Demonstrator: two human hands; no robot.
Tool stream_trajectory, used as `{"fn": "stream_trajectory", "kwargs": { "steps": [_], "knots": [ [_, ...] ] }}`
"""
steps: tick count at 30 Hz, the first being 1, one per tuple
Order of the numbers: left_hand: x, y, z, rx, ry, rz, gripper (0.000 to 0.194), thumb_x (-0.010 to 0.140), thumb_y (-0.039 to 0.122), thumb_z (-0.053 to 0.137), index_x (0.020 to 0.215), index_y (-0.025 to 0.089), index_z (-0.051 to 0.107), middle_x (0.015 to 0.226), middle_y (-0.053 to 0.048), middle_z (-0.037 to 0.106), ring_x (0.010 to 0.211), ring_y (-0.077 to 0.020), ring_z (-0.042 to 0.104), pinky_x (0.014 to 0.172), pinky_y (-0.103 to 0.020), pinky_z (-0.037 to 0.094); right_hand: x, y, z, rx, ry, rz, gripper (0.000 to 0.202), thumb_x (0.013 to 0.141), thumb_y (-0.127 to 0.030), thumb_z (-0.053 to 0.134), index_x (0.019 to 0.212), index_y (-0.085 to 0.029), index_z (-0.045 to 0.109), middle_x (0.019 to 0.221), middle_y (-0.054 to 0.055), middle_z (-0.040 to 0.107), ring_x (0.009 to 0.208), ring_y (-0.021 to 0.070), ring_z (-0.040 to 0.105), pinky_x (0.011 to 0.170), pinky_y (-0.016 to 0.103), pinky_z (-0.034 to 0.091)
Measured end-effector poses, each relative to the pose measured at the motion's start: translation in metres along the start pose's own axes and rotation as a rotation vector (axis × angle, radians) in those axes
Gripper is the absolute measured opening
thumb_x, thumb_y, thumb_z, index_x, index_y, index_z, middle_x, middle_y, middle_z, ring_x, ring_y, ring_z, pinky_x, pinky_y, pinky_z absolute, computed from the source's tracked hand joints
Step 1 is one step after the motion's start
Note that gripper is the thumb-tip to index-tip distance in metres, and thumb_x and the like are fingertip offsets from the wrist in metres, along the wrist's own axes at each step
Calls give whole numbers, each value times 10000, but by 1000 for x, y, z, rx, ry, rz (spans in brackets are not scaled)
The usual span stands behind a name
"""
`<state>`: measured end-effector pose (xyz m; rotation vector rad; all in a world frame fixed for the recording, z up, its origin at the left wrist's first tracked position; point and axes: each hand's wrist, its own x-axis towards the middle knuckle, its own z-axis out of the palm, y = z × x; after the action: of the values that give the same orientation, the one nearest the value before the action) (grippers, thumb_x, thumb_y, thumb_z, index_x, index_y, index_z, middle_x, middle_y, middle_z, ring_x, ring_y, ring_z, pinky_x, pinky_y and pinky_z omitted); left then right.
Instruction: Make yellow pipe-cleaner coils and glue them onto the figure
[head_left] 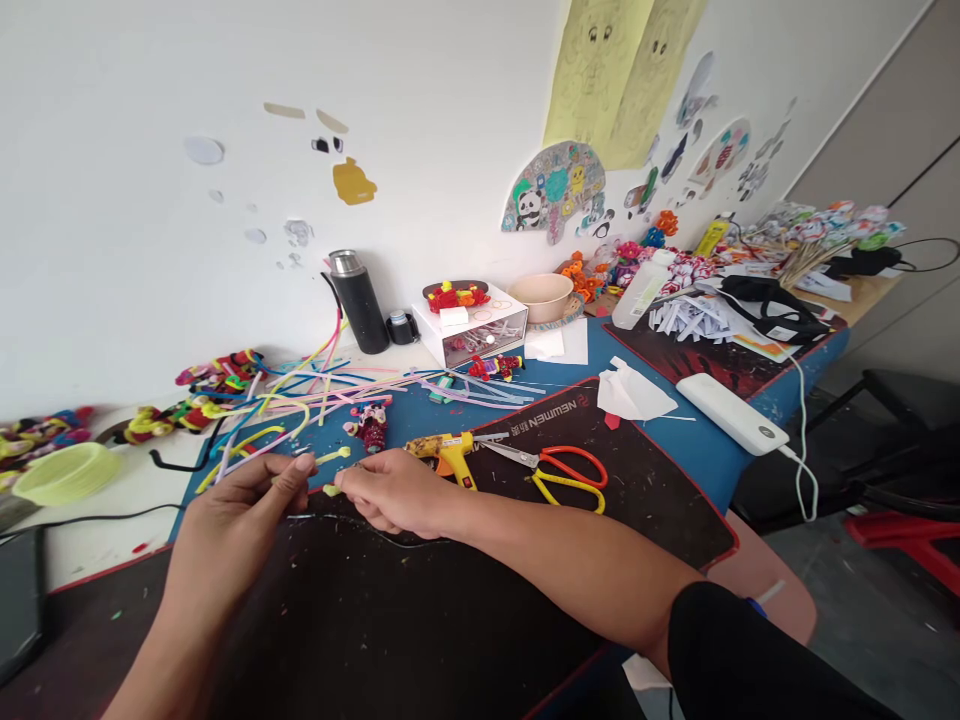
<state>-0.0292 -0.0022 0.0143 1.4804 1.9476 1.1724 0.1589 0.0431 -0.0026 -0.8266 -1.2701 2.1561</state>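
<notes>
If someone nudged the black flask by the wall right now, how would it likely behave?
The black flask might tip before sliding, being tall and narrow. Once down, its rounded body would probably roll. Its shiny, metallic-looking top suggests a stiff shell that likely wouldn't give when gripped.

Two hands [244, 505] [401, 490], one glue gun [454, 458]

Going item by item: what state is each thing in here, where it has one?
Left hand: pinching a pale yellow piece.
Right hand: closed on a green piece.
Scissors: lying unheld on the mat.
Glue gun: on its side; heat can't be told.
Black flask: upright.
White device: lying flat, cable attached.
</notes>
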Motion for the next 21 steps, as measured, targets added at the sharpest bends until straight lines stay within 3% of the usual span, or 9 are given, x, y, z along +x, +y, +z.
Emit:
{"fn": "stream_trajectory", "kwargs": {
  "steps": [21],
  "knots": [
    [0,-4,-1,57,-10,25,556,820,781,690,587,277,669,595,22,670,578,-187,562,604,-288,447,4,5,-2,-19,-6,12,408,1036,-184,591,660,-225,438,519,-109,374,387,55,243,387,216,159]
  ]
}}
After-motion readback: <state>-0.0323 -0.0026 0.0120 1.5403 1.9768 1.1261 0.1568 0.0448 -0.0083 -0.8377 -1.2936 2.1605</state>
